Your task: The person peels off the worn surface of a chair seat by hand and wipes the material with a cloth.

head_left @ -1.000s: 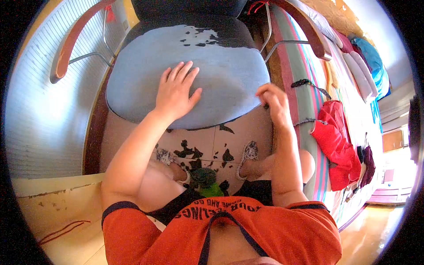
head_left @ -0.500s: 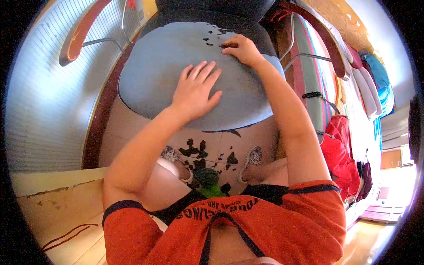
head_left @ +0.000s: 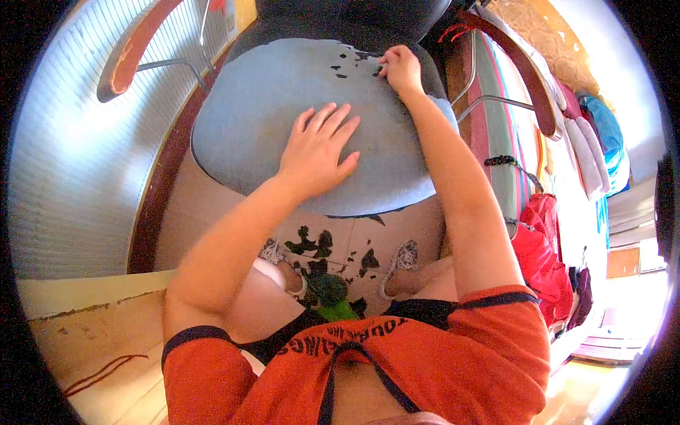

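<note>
In front of me is a chair seat (head_left: 269,106) whose pale blue-grey fabric backing shows over most of its surface. Black peeling covering (head_left: 304,30) is left along the back of the seat, with ragged edges and several small flakes (head_left: 340,71) nearby. My left hand (head_left: 319,152) lies on the blue fabric, palm down and fingers spread. At the back right of the seat, my right hand (head_left: 401,71) has its fingers bent and pinched at the torn edge of the covering. A dark bit shows at its fingertips, partly hidden by them.
Wooden armrests (head_left: 131,60) on metal rods flank the seat. Black scraps (head_left: 315,242) litter the tiled floor between my shoes, near a green object (head_left: 336,309). A striped bed (head_left: 499,120) and a red cloth bag (head_left: 544,248) are at the right; a ribbed panel (head_left: 78,156) stands left.
My right hand has shifted right and slightly back along the torn edge, its fingers now more curled. My left hand stays flat on the seat. The view has moved slightly.
</note>
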### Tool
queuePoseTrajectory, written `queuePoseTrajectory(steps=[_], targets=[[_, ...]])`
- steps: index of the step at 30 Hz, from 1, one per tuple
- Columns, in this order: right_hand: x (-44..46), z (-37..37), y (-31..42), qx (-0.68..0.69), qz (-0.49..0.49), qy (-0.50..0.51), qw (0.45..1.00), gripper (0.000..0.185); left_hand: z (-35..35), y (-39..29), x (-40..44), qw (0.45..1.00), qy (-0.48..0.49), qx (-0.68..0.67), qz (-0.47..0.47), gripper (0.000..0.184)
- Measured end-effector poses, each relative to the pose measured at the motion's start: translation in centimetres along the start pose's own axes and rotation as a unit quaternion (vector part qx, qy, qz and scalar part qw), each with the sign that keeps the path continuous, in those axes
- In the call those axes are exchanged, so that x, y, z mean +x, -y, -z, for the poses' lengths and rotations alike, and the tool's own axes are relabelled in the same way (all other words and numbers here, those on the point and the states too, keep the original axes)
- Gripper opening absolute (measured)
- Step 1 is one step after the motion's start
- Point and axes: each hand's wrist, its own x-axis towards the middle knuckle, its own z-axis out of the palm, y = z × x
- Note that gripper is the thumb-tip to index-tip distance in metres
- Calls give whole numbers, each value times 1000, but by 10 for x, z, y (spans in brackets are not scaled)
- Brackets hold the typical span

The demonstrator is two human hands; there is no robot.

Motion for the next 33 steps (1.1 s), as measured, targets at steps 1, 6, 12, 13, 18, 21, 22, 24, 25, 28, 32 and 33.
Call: queuePoseTrajectory(steps=[1, 6, 12, 13, 18, 21, 22, 24, 25, 28, 32, 33], targets=[[-1, 5, 9, 169, -151, -12, 974, 16, 0, 1, 0, 1000, 0, -4, -1, 54], [-8, 38, -26, -94, 49, 36, 994, 21, 1, -1, 1, 1000, -4, -23, 6, 54], [-22, 51, -13, -226, 113, 172, 952, 25, 3, -2, 0, 1000, 6, -20, 10, 54], [-20, 51, -16, -226, 111, 171, 952, 25, 4, -1, -1, 1000, 3, -17, 7, 54], [-17, 51, -17, -276, 261, 190, 906, 13, 6, -1, 1, 1000, 12, -9, 7, 53], [-7, 59, -30, -333, 202, 112, 914, 9, 6, -2, 1, 1000, 12, -13, 7, 53], [-4, 63, -32, -307, 116, 80, 941, 10, 5, -2, 0, 1000, 10, -12, 10, 53], [-3, 78, -34, -256, 72, 39, 963, 20, 4, -1, 1, 1000, 4, -13, 14, 53], [-5, 84, -35, -260, 92, 24, 961, 23, 4, -1, 1, 1000, 5, -13, 15, 54], [-14, 74, -27, -394, 237, 155, 875, 25, 5, -3, 1, 1000, 10, -11, 21, 54], [-26, 57, -8, -256, 220, 130, 932, 28, 6, -5, 1, 1000, 15, -7, 26, 54], [-18, 58, -8, -241, 160, 180, 940, 27, 6, -4, 0, 999, 17, -7, 27, 54]])
